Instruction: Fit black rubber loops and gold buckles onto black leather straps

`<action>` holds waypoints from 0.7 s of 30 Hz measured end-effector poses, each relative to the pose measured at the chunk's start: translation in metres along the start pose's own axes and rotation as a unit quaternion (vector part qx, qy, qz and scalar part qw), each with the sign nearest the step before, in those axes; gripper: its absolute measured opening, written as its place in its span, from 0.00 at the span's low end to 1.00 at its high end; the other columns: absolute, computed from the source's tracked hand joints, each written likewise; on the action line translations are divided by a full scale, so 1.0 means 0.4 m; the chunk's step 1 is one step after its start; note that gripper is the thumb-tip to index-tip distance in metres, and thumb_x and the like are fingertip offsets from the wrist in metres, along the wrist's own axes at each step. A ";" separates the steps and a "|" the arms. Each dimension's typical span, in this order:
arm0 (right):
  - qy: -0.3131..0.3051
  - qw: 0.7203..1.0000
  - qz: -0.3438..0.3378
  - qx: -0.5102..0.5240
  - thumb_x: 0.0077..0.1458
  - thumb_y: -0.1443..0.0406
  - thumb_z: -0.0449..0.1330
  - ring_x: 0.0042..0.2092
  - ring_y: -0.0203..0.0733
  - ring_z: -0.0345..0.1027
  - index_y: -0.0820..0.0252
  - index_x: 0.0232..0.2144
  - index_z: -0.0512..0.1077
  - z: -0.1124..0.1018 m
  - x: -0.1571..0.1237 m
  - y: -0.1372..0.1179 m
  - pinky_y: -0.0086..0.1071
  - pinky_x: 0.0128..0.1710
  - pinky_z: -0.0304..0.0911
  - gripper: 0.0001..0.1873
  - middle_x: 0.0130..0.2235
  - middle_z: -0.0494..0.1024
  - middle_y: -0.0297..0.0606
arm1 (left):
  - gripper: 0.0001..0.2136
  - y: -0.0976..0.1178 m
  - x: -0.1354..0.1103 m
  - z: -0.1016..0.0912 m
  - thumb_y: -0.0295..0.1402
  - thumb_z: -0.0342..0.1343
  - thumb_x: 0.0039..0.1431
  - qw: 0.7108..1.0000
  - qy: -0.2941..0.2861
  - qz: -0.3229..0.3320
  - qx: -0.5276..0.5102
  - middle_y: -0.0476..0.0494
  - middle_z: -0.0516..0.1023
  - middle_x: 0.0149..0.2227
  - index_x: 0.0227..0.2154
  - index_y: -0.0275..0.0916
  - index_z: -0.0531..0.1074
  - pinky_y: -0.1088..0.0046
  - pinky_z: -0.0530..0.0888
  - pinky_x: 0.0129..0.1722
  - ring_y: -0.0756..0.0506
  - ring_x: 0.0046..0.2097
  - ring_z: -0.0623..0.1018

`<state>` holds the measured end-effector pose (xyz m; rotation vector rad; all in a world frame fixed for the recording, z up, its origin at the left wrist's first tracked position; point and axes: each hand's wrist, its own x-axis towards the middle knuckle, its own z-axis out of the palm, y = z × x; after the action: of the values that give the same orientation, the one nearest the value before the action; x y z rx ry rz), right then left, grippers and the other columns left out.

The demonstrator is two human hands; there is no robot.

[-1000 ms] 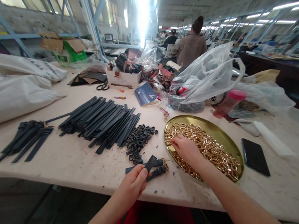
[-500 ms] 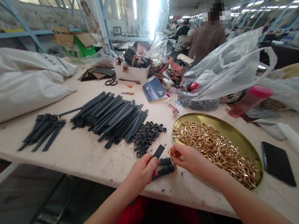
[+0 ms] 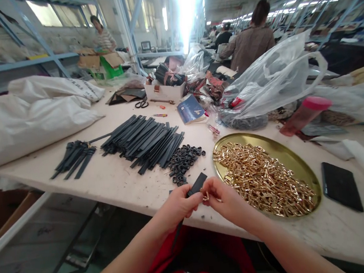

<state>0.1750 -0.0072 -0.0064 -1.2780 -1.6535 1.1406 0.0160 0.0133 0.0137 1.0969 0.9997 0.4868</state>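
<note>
My left hand (image 3: 180, 203) is closed around a black strap (image 3: 199, 183), whose flat end sticks up past the thumb while the rest hangs below the hand. A small gold buckle (image 3: 205, 196) is pinched in my right hand (image 3: 226, 200), close against the strap at my left fingertips. Whether the strap passes through the buckle I cannot tell. Just beyond my hands lies a heap of small black loops (image 3: 184, 159). Behind it spreads a large pile of black straps (image 3: 144, 142). To the right, a gold oval tray (image 3: 315, 180) holds many gold buckles (image 3: 264, 174).
A bundle of straps (image 3: 74, 156) and a white sack (image 3: 46, 116) lie on the left. Scissors (image 3: 141, 104), a blue booklet (image 3: 190, 109) and a white box (image 3: 165, 92) are farther back. On the right are a phone (image 3: 342, 186), a pink-lidded bottle (image 3: 306, 115) and a plastic bag (image 3: 270, 86).
My right hand has brought the buckle over to the strap, so both hands now meet. The looped straps seen beneath my hands before no longer show. My view has shifted slightly.
</note>
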 end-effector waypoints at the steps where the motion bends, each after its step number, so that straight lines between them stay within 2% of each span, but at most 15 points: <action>1: 0.004 0.998 0.022 0.066 0.48 0.72 0.51 0.28 0.35 0.63 0.56 0.34 0.61 0.007 -0.002 -0.001 0.30 0.29 0.59 0.09 0.25 0.68 0.28 | 0.12 -0.002 -0.002 0.003 0.40 0.55 0.48 1.000 0.006 0.002 -0.014 0.59 0.57 0.16 0.26 0.37 0.61 0.81 0.49 0.14 0.58 0.16 0.52; 3: -0.001 0.983 0.061 0.175 0.47 0.70 0.52 0.27 0.34 0.64 0.57 0.36 0.61 0.016 -0.006 -0.010 0.30 0.29 0.60 0.11 0.26 0.68 0.28 | 0.12 -0.007 -0.005 0.008 0.40 0.55 0.48 0.999 0.035 0.013 -0.031 0.59 0.57 0.16 0.26 0.37 0.60 0.81 0.49 0.14 0.58 0.16 0.52; 5: -0.007 0.971 0.089 0.223 0.47 0.68 0.53 0.28 0.33 0.64 0.59 0.35 0.63 0.022 -0.009 -0.021 0.31 0.31 0.61 0.09 0.27 0.69 0.29 | 0.11 -0.015 -0.006 0.013 0.38 0.53 0.49 0.996 0.077 0.033 -0.034 0.59 0.57 0.16 0.25 0.38 0.59 0.81 0.50 0.15 0.57 0.16 0.53; 7: 0.005 0.968 0.105 0.228 0.48 0.64 0.56 0.28 0.34 0.64 0.60 0.31 0.66 0.029 -0.012 -0.025 0.31 0.32 0.61 0.06 0.25 0.69 0.30 | 0.09 -0.026 -0.008 0.016 0.37 0.52 0.49 0.992 0.116 0.048 -0.016 0.59 0.56 0.16 0.24 0.38 0.59 0.81 0.51 0.15 0.57 0.17 0.54; 10: 0.043 0.974 0.100 0.199 0.48 0.59 0.57 0.26 0.34 0.62 0.60 0.28 0.67 0.039 -0.015 -0.017 0.30 0.29 0.59 0.10 0.23 0.68 0.30 | 0.09 -0.041 -0.011 0.012 0.38 0.51 0.50 0.983 0.152 0.071 0.073 0.57 0.59 0.17 0.24 0.37 0.62 0.80 0.56 0.18 0.55 0.19 0.59; 13: 0.048 0.993 0.053 0.096 0.49 0.60 0.57 0.27 0.34 0.61 0.58 0.29 0.69 0.040 -0.015 -0.009 0.29 0.28 0.58 0.08 0.26 0.69 0.31 | 0.10 -0.043 -0.018 -0.003 0.39 0.51 0.50 0.965 0.155 0.116 0.177 0.53 0.65 0.21 0.26 0.36 0.67 0.78 0.60 0.24 0.52 0.25 0.64; 16: 0.040 0.999 0.008 -0.003 0.49 0.64 0.56 0.29 0.35 0.61 0.57 0.29 0.72 0.034 -0.013 -0.011 0.29 0.28 0.57 0.05 0.27 0.70 0.33 | 0.10 -0.033 -0.024 -0.016 0.39 0.52 0.50 0.957 0.131 0.128 0.226 0.52 0.67 0.23 0.26 0.36 0.69 0.77 0.61 0.26 0.50 0.27 0.65; 18: 0.046 0.999 0.008 0.012 0.48 0.65 0.56 0.29 0.35 0.61 0.57 0.30 0.72 0.033 -0.012 -0.016 0.29 0.28 0.57 0.06 0.28 0.69 0.33 | 0.09 -0.024 -0.027 -0.017 0.38 0.52 0.49 0.962 0.120 0.114 0.217 0.53 0.66 0.21 0.25 0.36 0.68 0.78 0.60 0.24 0.51 0.25 0.64; 21: 0.045 0.989 0.048 0.130 0.49 0.65 0.53 0.27 0.33 0.61 0.57 0.38 0.68 0.043 -0.012 -0.026 0.30 0.29 0.59 0.12 0.30 0.70 0.32 | 0.10 -0.016 -0.028 -0.012 0.38 0.51 0.50 0.976 0.129 0.089 0.149 0.53 0.64 0.19 0.26 0.36 0.67 0.78 0.60 0.22 0.52 0.23 0.63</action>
<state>0.1570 -0.0166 -0.0026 -1.2323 -1.3387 1.2902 0.0053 0.0047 0.0120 1.4263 1.2354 0.6500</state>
